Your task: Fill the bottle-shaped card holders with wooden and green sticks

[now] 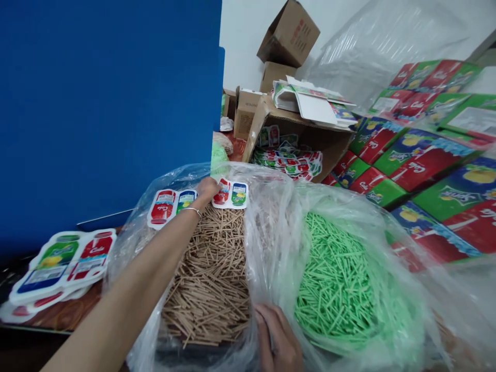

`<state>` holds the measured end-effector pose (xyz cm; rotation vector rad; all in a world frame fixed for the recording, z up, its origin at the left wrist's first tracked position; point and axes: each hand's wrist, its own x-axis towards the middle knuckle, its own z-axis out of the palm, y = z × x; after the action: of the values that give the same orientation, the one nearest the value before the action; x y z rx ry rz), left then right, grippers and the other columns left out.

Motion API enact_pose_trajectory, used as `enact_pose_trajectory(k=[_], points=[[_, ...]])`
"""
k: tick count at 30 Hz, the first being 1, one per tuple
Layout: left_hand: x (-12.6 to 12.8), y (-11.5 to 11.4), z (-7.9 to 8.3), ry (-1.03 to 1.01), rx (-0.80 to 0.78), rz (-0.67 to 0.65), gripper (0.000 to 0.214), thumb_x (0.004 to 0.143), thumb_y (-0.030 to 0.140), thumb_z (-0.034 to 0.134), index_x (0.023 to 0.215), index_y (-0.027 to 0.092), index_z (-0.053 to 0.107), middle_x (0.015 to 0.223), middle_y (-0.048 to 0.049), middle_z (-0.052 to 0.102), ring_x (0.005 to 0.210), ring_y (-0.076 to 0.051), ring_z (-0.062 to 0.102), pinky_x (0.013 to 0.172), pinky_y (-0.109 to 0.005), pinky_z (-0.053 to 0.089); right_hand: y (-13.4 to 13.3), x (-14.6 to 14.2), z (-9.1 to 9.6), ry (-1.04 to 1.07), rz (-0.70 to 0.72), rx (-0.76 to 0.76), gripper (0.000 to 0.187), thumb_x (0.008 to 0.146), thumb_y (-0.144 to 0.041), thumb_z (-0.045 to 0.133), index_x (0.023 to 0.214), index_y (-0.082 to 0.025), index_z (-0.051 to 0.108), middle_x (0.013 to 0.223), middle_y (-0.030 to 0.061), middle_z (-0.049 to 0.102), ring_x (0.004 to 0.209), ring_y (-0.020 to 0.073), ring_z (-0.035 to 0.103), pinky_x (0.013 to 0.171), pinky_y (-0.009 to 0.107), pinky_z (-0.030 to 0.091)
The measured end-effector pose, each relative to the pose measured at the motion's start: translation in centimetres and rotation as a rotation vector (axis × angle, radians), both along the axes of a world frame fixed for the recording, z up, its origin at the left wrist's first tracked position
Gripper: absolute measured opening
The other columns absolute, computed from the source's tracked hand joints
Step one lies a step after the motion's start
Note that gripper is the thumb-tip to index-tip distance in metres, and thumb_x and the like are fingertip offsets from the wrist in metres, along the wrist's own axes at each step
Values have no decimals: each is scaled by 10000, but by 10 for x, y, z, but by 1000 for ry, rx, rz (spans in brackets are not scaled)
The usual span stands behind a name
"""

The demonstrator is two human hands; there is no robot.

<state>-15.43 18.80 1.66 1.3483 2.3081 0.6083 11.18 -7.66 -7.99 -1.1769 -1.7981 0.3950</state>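
My left hand [208, 190] reaches forward over an open clear bag of thin brown sticks [217, 268]. Its fingers are closed on the left edge of a flat printed card [239, 195] showing a red cola can and a green lemon can. A similar card [163, 207] lies on the bag just left of my wrist. Low in the view, my right hand [278, 338] is at the right rim of the clear plastic bag [267, 248], thumb and fingertips drawn together on the film. Beside it is a second bag, holding light green sticks [337, 279].
More printed cards [64, 266] are stacked at the left. A cardboard box [329, 147] full of cards stands behind the bags, with folded printed sheets [313, 101] on top. Cola and lemon cartons [418, 160] are piled at the right. A blue panel [108, 103] blocks the left side.
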Motion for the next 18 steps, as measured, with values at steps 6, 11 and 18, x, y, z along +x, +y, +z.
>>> enact_pose_trajectory(k=[6, 11, 18], points=[[-11, -27, 19, -123, 298, 6, 269, 895, 343, 587, 1084, 154, 619, 1085, -52, 653, 912, -221, 650, 767, -404, 539, -4, 7, 0, 40, 26, -23, 251, 964, -297, 444, 1024, -221, 675, 935, 61, 705, 862, 169, 682, 812, 236, 524], [-18, -113, 36, -274, 507, 41, 277, 853, 422, 586, 820, 161, 673, 760, 11, 694, 679, -155, 642, 600, -258, 501, 8, -6, 20, 160, 114, -108, 226, 946, -234, 464, 1060, -240, 659, 994, 50, 700, 938, 157, 665, 864, 227, 511], [22, -276, -10, -711, 343, 114, 410, 594, 588, 738, 615, 192, 635, 544, 27, 675, 490, -163, 627, 446, -228, 506, 18, -44, 21, 398, 259, -543, 334, 915, -341, 510, 1201, -177, 562, 1055, 89, 711, 900, 184, 696, 750, 240, 567]])
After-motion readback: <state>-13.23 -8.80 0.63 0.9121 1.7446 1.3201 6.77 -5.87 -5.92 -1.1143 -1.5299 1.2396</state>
